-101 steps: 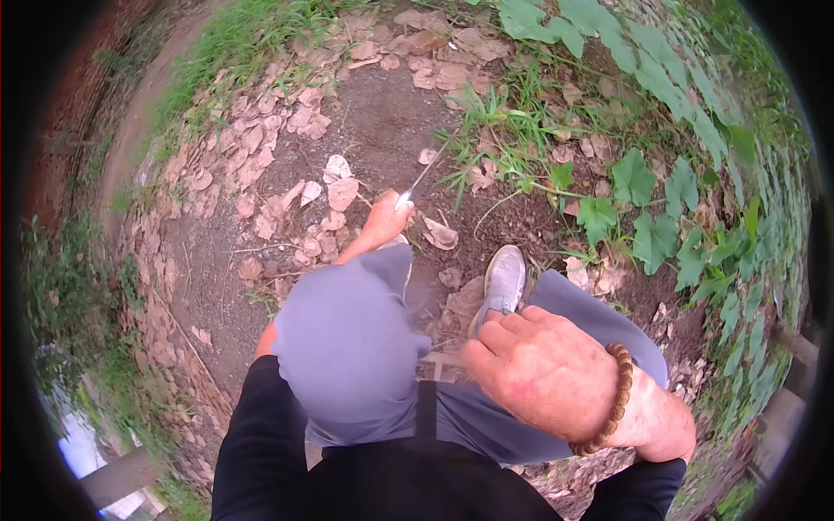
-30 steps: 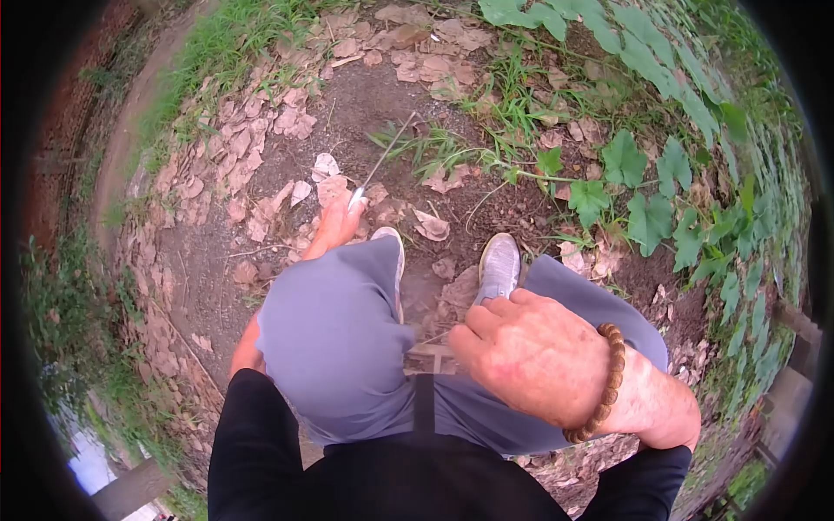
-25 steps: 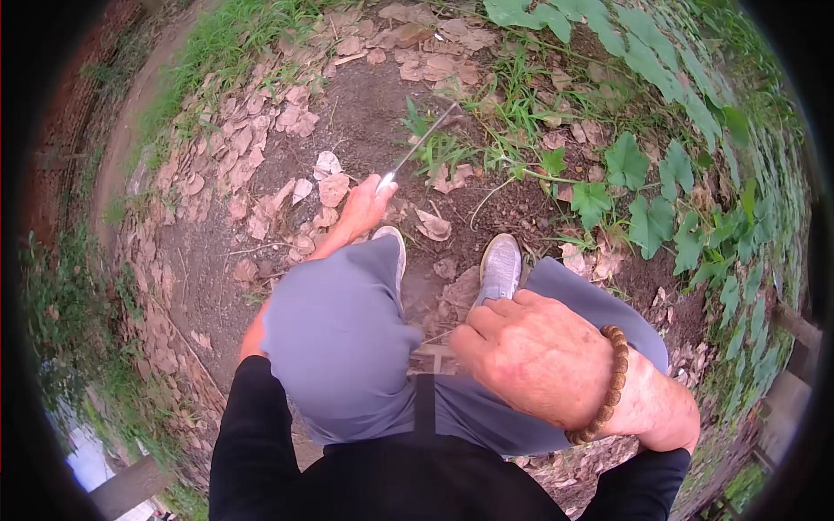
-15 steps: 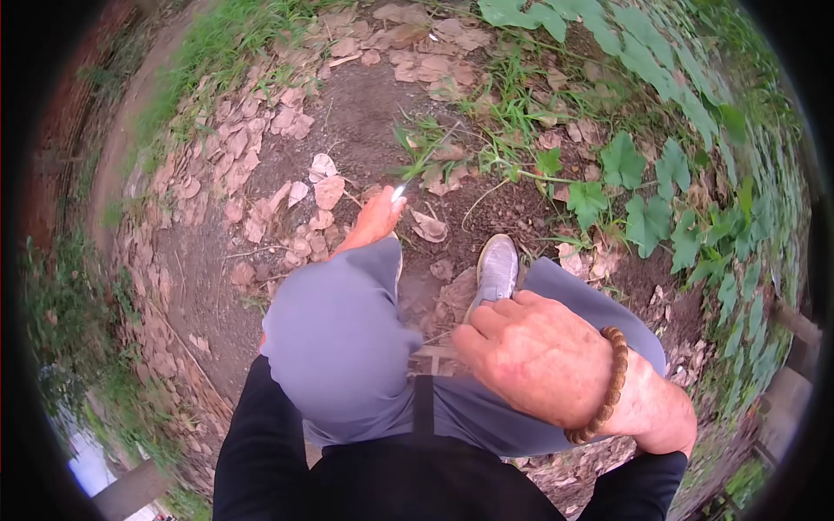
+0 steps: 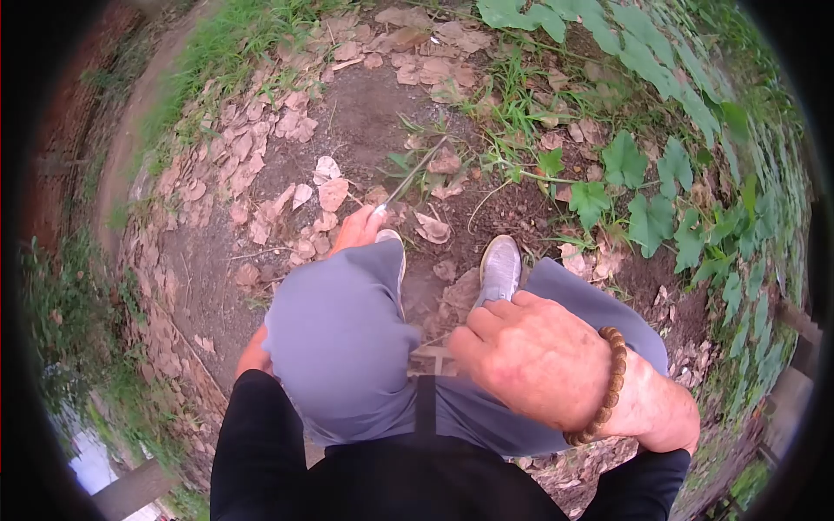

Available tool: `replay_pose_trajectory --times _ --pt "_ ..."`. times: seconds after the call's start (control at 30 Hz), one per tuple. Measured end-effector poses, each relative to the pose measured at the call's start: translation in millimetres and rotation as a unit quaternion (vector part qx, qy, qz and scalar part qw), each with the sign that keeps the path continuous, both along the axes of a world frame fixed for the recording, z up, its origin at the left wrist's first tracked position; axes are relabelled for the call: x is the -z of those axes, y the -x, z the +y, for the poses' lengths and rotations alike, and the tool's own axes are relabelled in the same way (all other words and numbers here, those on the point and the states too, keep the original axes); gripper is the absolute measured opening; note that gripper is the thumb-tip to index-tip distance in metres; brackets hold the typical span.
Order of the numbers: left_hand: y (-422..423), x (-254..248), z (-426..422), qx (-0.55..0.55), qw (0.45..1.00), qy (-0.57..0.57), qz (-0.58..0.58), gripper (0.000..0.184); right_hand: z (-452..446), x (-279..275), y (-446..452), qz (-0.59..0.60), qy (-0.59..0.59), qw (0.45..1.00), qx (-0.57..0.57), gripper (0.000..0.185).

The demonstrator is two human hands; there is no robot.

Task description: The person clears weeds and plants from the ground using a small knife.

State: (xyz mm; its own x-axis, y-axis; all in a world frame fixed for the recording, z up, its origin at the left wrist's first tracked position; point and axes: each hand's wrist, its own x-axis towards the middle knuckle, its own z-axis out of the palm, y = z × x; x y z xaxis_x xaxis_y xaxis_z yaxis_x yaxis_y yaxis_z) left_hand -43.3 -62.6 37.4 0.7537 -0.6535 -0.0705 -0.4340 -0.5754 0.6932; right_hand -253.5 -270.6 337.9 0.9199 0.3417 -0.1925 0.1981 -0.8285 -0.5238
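My left hand point(image 5: 357, 228) reaches down past my left knee, closed around the whitish handle of a thin, long-bladed tool point(image 5: 415, 174). Its narrow shaft points up and to the right over the soil, with its far end by a small tuft of grass point(image 5: 415, 130). Whether it is a knife or a sickle I cannot make out. On my right knee rests my right hand point(image 5: 530, 352), fingers curled under and partly hidden, a brown braided bracelet point(image 5: 605, 386) at the wrist. No object shows in it.
Dry brown leaves point(image 5: 234, 165) litter the soil around my shoes point(image 5: 501, 265). Green vine leaves point(image 5: 647, 221) spread on the right, with grass point(image 5: 512, 113) beside them. A dry leaf point(image 5: 433, 228) lies between the tool and my right shoe.
My left hand has drawn back down and left toward my shoe, bringing the tool along. Fewer green blades stand by the tool. My right hand stays in place.
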Motion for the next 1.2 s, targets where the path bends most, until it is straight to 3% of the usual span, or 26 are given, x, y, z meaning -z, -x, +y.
replay_pose_trajectory --times 0.1,0.13,0.2,0.27,0.3,0.37,0.8,0.87,0.9,1.0,1.03,1.07,1.13,1.2 --pt "-26.5 31.2 -18.4 -0.004 0.991 0.012 0.13 0.032 -0.5 0.1 -1.7 0.0 0.005 1.0 -0.003 0.01" --pt "-27.8 35.4 -27.4 0.003 0.993 0.011 0.118 0.033 -0.2 0.7 -2.2 -0.002 0.009 1.0 -0.006 0.011" --pt "-26.1 29.6 -49.5 0.008 0.994 0.01 0.106 0.033 0.1 3.9 -2.6 -0.001 0.009 1.0 -0.004 0.011" --pt "-26.7 22.2 -69.8 -0.014 0.978 0.007 0.209 0.032 0.5 3.8 -4.3 0.0 0.01 1.0 -0.003 0.011" --pt "-32.0 28.8 -74.6 -0.015 0.978 0.008 0.209 0.032 0.6 3.2 -5.4 0.002 0.015 1.0 -0.003 0.01" --pt "-40.5 57.6 -77.4 0.03 0.993 -0.07 0.085 0.033 1.0 3.0 -6.6 0.005 0.02 1.0 -0.002 0.01" --pt "-40.1 65.8 -62.0 0.048 0.994 -0.041 0.094 0.033 -0.7 1.5 -1.2 0.007 0.014 1.0 -0.005 0.008" --pt "-40.2 40.5 -77.1 0.008 0.949 -0.133 0.286 0.031 -0.7 2.1 -2.6 0.007 0.012 1.0 -0.011 0.009" --pt "-39.7 42.2 -80.0 0.0 0.948 -0.098 0.303 0.028 -1.4 2.7 -3.7 0.005 0.007 1.0 -0.013 0.009" --pt "-44.6 60.7 -79.8 -0.014 0.961 -0.103 0.257 0.032 -0.7 0.0 -6.5 0.009 0.004 1.0 -0.013 0.009" --pt "-47.8 68.1 -76.6 0.036 0.986 -0.101 0.126 0.036 0.1 -0.4 -8.1 0.017 0.003 1.0 -0.01 0.009" --pt "-47.0 76.0 -72.2 0.03 0.987 -0.111 0.114 0.04 0.9 0.3 -8.7 0.011 0.001 1.0 -0.017 0.009" --pt "-44.8 78.9 -59.9 -0.002 0.972 -0.112 0.208 0.041 1.2 2.5 -9.9 0.01 -0.004 1.0 0.002 0.008" --pt "-35.6 99.2 -59.6 -0.014 0.981 -0.092 0.168 0.042 0.1 -1.3 -11.0 -0.001 -0.006 1.0 0.0 0.008"
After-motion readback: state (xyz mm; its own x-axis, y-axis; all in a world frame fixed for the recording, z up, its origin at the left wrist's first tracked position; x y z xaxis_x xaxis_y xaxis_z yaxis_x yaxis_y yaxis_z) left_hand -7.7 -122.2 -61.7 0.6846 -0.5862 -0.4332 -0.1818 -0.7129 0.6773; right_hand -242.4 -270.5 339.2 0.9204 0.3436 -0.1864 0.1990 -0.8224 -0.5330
